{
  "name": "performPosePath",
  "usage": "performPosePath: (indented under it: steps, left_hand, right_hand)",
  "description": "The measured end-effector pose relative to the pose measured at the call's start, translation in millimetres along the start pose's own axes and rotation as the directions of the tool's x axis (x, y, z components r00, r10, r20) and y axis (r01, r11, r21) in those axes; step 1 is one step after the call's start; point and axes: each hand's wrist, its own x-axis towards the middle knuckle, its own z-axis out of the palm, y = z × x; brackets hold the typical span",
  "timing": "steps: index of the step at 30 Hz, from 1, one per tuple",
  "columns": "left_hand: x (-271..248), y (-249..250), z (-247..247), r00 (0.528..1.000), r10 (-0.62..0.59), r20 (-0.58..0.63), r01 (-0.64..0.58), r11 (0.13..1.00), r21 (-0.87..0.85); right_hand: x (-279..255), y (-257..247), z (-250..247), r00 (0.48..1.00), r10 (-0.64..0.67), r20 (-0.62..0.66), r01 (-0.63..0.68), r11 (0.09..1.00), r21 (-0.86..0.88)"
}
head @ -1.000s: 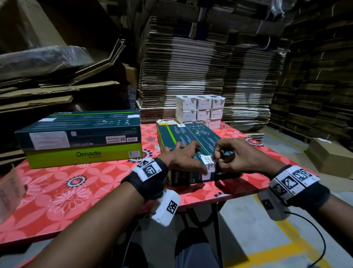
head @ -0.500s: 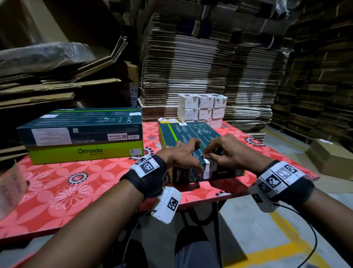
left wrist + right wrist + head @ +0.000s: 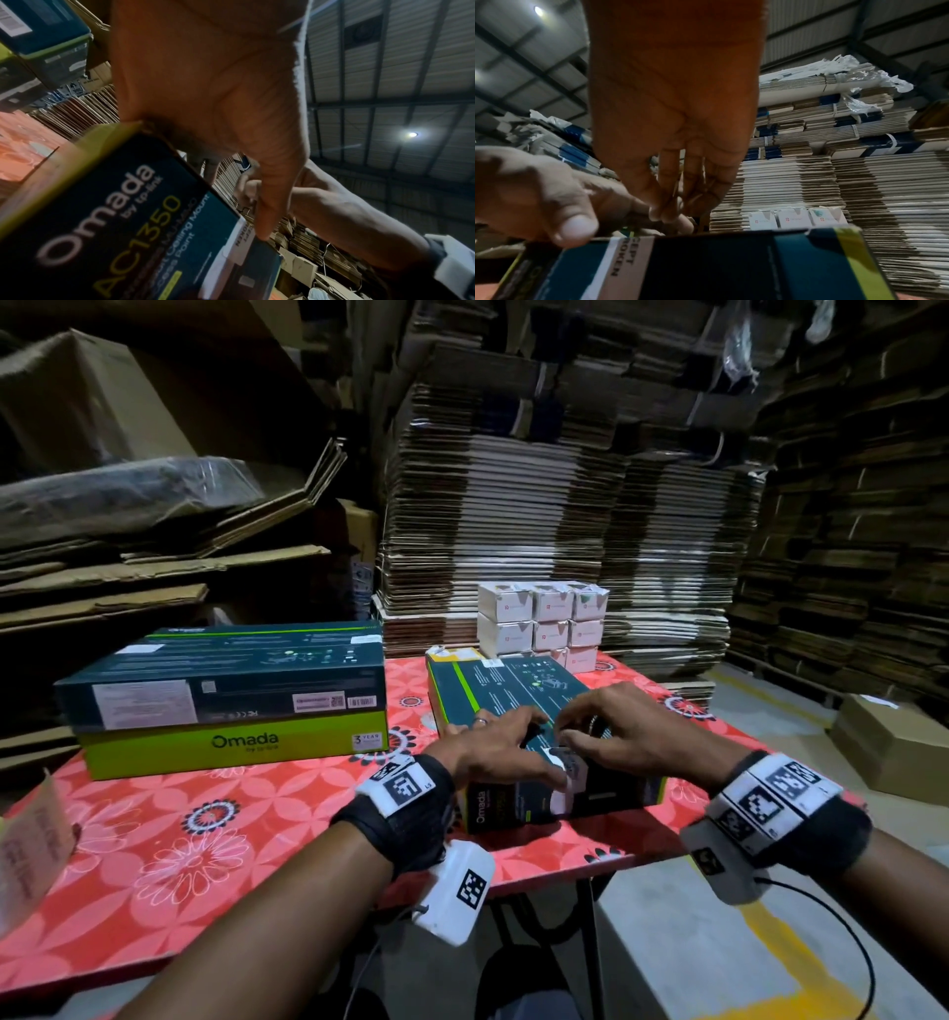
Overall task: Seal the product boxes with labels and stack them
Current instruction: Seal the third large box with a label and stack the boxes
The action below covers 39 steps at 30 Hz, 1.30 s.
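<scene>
**A:** Behind the fingers, what fills the room?

**B:** Tall stacks of flattened cardboard [image 3: 565, 516] rise as a wall well beyond the fingertips, under a corrugated roof [image 3: 401, 60] with a lamp [image 3: 412, 134]. Nearer, a red flowered table [image 3: 169, 839] carries everything, and a grey floor with a yellow stripe [image 3: 780, 952] lies below the wrists.

**B:** Left of the fingers and apart from them sits a stack of two boxes [image 3: 226, 706]; the lower, lime face reads "Omada" and "3 YEAR".

**A:** And under the fingers?

**B:** The product box [image 3: 518, 695], dark teal with a lime edge, lies flat near the table's front edge. Its near end reads "Omada by tp-link", "AC1350", "Ceiling Mount", "Access Point".

**A:** The label?

**B:** The white label [image 3: 562, 780] folds over the box's near top edge, right at the fingertips. I can read only "CEPT" and "OKEN".

**A:** The hands?

**B:** The left hand [image 3: 493, 752] lies on the box top, fingers extended, thumb pressing the label's corner at the edge. The right hand [image 3: 621, 737] arches over the box; its fingertips [image 3: 664, 211] are bunched together, touching down beside the left fingers. Whether they pinch anything, I cannot tell.

**A:** Anything past them?

**B:** Small white boxes [image 3: 544, 624] stacked in rows just beyond the product box's far end, and a brown carton [image 3: 893, 742] on the floor, far right.
</scene>
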Motion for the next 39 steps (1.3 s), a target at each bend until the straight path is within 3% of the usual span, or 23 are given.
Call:
performPosePath:
  steps: [9, 15, 26, 30, 35, 39]
  left_hand:
    - [1.9, 5.3, 0.1, 0.999, 0.011, 0.047, -0.012, 1.000, 0.025]
    - [5.0, -1.6, -1.9, 0.999, 0.015, 0.035, -0.017, 0.999, 0.043]
    - [7.4, -0.9, 1.2, 1.000, 0.001, 0.006, -0.001, 1.000, 0.022]
    - [8.9, -1.4, 2.0, 1.000, 0.019, 0.006, -0.018, 1.000, -0.019]
    - [11.0, -3.5, 1.2, 1.000, 0.025, 0.008, -0.024, 0.999, -0.031]
    - [15.2, -5.5, -3.1, 0.998, 0.059, 0.019, -0.059, 0.998, -0.022]
  right_hand:
    - [0.3, 7.8, 17.9, 0.997, -0.010, -0.075, 0.006, 0.998, -0.056]
    - [11.8, 15.1, 21.8, 1.000, -0.004, -0.019, 0.000, 0.981, -0.193]
    - [-5.1, -13.9, 12.8, 1.000, -0.006, -0.002, 0.006, 1.000, -0.009]
    - [6.8, -5.5, 19.1, 0.999, 0.029, -0.028, -0.030, 0.999, -0.034]
    - [14.9, 0.8, 23.1, 1.000, -0.023, -0.021, 0.022, 0.996, -0.083]
    - [10.6, 13.2, 6.7, 0.996, 0.063, 0.066, -0.068, 0.995, 0.074]
